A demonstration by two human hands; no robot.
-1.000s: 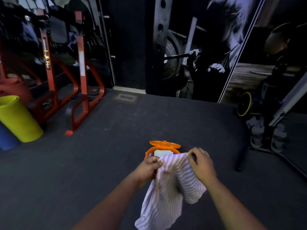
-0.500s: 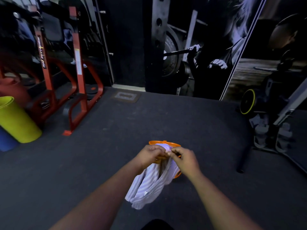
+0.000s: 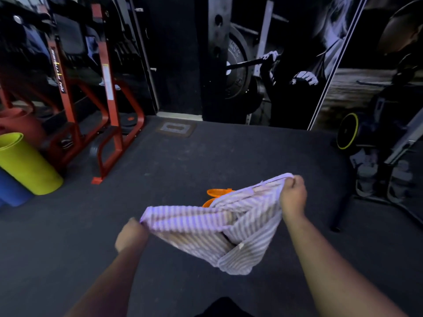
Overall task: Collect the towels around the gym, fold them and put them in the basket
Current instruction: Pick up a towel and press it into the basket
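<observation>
1. Striped towel (image 3: 206, 227) stretched in the air between both hands, above the dark floor (image 3: 183, 161), its lower fold sagging to a point beneath.
2. Left hand (image 3: 131, 235) blurred, curled round the towel's left corner, nearer the camera.
3. Right hand (image 3: 293, 197) raised higher and farther out, fingers closed on the towel's right corner.
4. Orange basket (image 3: 216, 195) on the floor just behind the towel, mostly hidden by the cloth; only part of its rim showing.
5. Red metal rack (image 3: 109, 99) at the left; beside it a yellow-green roll (image 3: 25, 163) and a blue roll (image 3: 9, 191) lying on the floor.
6. Wall mural of a lifter (image 3: 286, 65) at the back.
7. Dark equipment with a yellow-rimmed wheel (image 3: 348, 131) at the right.
</observation>
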